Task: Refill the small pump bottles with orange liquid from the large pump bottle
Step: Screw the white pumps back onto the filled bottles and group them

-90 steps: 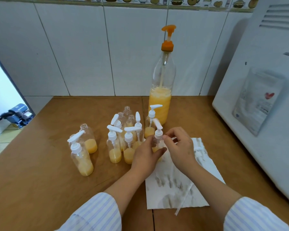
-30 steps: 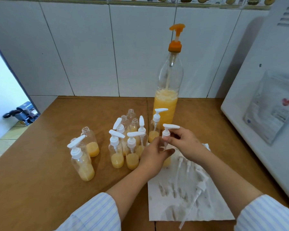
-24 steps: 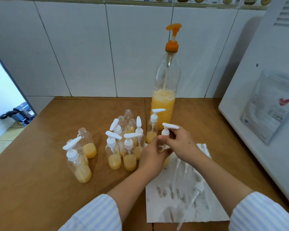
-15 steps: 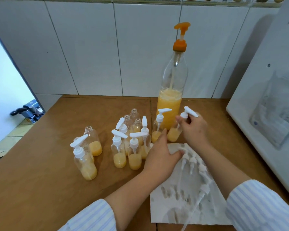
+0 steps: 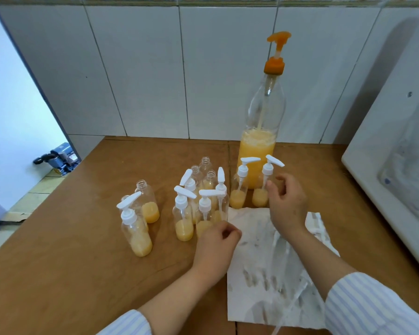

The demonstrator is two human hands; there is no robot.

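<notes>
The large pump bottle (image 5: 261,131), clear ribbed plastic with an orange pump head, stands at 12 o'clock on the wooden table (image 5: 58,262), its lower part holding frothy orange liquid. Just before it stand 2 small pump bottles (image 5: 238,187) with white pumps. The right hand (image 5: 287,204) hovers beside the right one, fingers loosely curled, holding nothing. The left hand (image 5: 215,247), at 6 o'clock, has curled fingers, empty. More small clear bottles (image 5: 191,213) cluster at 9 o'clock. A creased white paper towel (image 5: 259,274) lies beneath the right wrist.
</notes>
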